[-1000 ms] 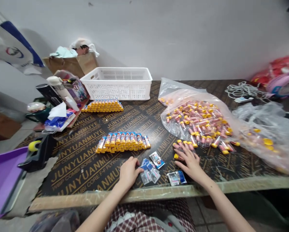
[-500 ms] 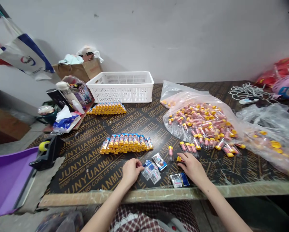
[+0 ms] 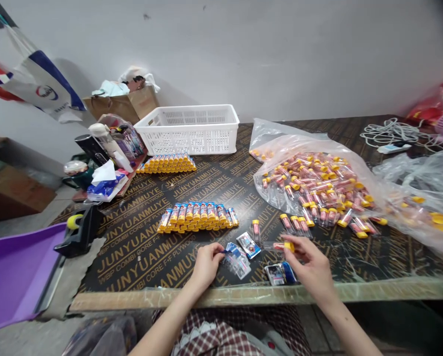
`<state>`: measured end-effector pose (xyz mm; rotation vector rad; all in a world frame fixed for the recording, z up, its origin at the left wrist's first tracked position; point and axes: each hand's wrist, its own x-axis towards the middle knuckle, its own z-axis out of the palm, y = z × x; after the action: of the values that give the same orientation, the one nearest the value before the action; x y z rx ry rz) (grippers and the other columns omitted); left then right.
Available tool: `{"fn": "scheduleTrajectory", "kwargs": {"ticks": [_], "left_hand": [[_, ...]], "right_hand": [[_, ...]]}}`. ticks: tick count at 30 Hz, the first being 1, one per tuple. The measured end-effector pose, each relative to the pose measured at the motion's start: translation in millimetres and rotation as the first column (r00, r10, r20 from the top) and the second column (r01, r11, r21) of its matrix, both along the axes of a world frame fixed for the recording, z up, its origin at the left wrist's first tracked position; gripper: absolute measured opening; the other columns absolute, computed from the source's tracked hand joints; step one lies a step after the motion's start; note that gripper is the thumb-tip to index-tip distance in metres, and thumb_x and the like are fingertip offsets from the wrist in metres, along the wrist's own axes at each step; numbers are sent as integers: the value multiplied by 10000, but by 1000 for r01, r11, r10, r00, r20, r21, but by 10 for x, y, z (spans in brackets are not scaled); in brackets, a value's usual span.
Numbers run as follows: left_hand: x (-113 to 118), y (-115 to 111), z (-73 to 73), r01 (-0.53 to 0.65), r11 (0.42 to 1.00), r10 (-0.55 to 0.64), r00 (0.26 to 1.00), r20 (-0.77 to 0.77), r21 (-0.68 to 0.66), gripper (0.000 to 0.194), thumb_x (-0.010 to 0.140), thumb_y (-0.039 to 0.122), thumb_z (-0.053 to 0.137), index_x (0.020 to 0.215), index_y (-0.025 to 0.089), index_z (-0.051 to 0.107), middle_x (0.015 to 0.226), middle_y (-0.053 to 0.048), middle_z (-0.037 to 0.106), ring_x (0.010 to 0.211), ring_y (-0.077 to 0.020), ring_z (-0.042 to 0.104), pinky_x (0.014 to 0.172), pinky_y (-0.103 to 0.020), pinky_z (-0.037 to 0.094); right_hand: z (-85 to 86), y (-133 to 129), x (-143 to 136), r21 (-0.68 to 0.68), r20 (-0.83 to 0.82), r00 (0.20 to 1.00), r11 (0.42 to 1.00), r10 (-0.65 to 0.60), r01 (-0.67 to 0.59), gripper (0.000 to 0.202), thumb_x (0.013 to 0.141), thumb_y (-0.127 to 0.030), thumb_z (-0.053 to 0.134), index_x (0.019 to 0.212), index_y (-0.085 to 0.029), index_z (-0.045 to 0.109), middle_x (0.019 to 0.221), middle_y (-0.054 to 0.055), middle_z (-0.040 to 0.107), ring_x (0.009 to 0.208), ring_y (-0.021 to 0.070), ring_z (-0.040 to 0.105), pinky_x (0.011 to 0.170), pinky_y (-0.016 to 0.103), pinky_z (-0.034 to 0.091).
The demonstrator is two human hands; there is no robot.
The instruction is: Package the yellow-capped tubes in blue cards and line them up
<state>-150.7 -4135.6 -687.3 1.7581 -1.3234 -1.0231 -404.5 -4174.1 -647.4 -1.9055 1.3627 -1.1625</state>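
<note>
My right hand (image 3: pixel 312 259) grips a small clear tube (image 3: pixel 279 245) by its yellow cap, with its pink contents showing and its clear end pointing left. My left hand (image 3: pixel 207 264) is closed in a pinch on the blue edge of a printed label at the fanned-out labels (image 3: pixel 240 264). Two more label stacks lie close by, one behind (image 3: pixel 248 244) and one in front of my right hand (image 3: pixel 277 274). A lone capped tube (image 3: pixel 256 230) lies beyond them, and a few others (image 3: pixel 294 225) lie to its right.
Labelled tubes are piled in a near stack (image 3: pixel 199 216) and a far stack (image 3: pixel 167 163). Behind stands a white basket (image 3: pixel 188 141). At right, a plastic bag (image 3: pixel 281 136) spills many capped tubes (image 3: pixel 321 183). A tape dispenser (image 3: pixel 80 232) and purple tray (image 3: pixel 17 277) are at left.
My right hand has picked the capped tube up off the table and turned it, cap toward my fingers. My left hand stays at the fanned labels. The whole view has shifted slightly.
</note>
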Motion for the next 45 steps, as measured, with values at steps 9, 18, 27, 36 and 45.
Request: {"fn": "scheduleTrajectory", "kwargs": {"ticks": [9, 18, 27, 36, 45], "left_hand": [[-72, 95, 100, 94, 969, -17, 947, 321, -226, 118, 687, 69, 521, 669, 185, 535, 834, -36, 603, 835, -181, 545, 753, -288, 398], [-59, 34, 165, -319, 934, 338, 657, -673, 158, 276, 546, 133, 722, 774, 147, 568, 628, 29, 626, 553, -81, 537, 575, -193, 424], [-76, 20, 289, -407, 846, 496, 365, -788, 344, 366, 418, 315, 873, 641, 95, 684, 613, -23, 667, 531, -75, 566, 534, -179, 464], [-112, 59, 274, -441, 843, 498, 423, -757, 309, 386, 461, 403, 843, 626, 100, 670, 611, -24, 658, 541, -93, 573, 560, -201, 456], [-222, 102, 477, -279, 937, 322, 460, -827, 210, 456, 560, 292, 819, 935, 172, 587, 741, -5, 669, 637, -111, 616, 627, -220, 488]], "right_hand": [[-92, 251, 352, 80, 65, 993, 991, 102, -107, 171, 835, -259, 574, 977, -226, 662, 967, 63, 620, 792, 166, 612, 675, 283, 531], [-111, 419, 509, 140, 281, 959, 986, 46, -89, 192, 812, -265, 606, 991, -235, 670, 1009, 65, 607, 814, 168, 622, 684, 282, 570], [-85, 555, 574, 109, 266, 962, 990, 54, -86, 207, 829, -222, 590, 1024, -249, 652, 1018, 70, 589, 864, 176, 605, 697, 282, 565], [-84, 606, 627, -10, 145, 986, 997, 79, -78, 246, 824, -198, 575, 1046, -269, 655, 1003, 73, 619, 897, 213, 615, 774, 355, 550], [-115, 576, 672, 39, 117, 951, 955, 286, -293, 343, 873, -144, 472, 1142, -315, 598, 1030, 46, 602, 949, 177, 602, 821, 310, 530]]}}
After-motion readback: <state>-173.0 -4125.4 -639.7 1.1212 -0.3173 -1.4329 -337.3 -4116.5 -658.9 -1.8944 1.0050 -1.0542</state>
